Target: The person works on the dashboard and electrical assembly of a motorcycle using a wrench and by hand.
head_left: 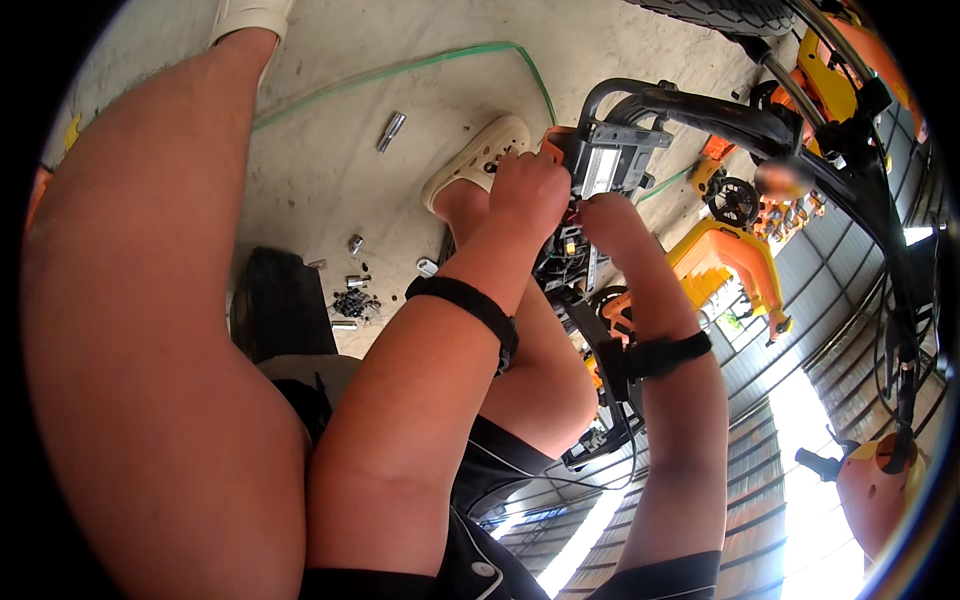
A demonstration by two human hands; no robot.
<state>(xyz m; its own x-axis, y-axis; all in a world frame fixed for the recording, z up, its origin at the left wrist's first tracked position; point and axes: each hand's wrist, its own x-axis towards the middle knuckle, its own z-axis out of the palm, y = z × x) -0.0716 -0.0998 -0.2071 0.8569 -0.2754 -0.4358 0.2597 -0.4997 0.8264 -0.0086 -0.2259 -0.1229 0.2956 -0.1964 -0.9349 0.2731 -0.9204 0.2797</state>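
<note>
My left hand is closed against the near side of a black vehicle frame, its fingertips hidden. An orange piece shows just above its knuckles; whether the fingers hold it I cannot tell. Close by, my right hand is closed in a pinch, with a small bit of red at its fingertips, too small to name. Between and above the hands sits a dark box with a white label, set in the frame. Below them hang wires and small black parts.
Sockets and a pile of small dark fasteners lie on the concrete floor to the left. A green strip crosses the floor. Yellow vehicle bodies stand to the right, along with a tyre at the top.
</note>
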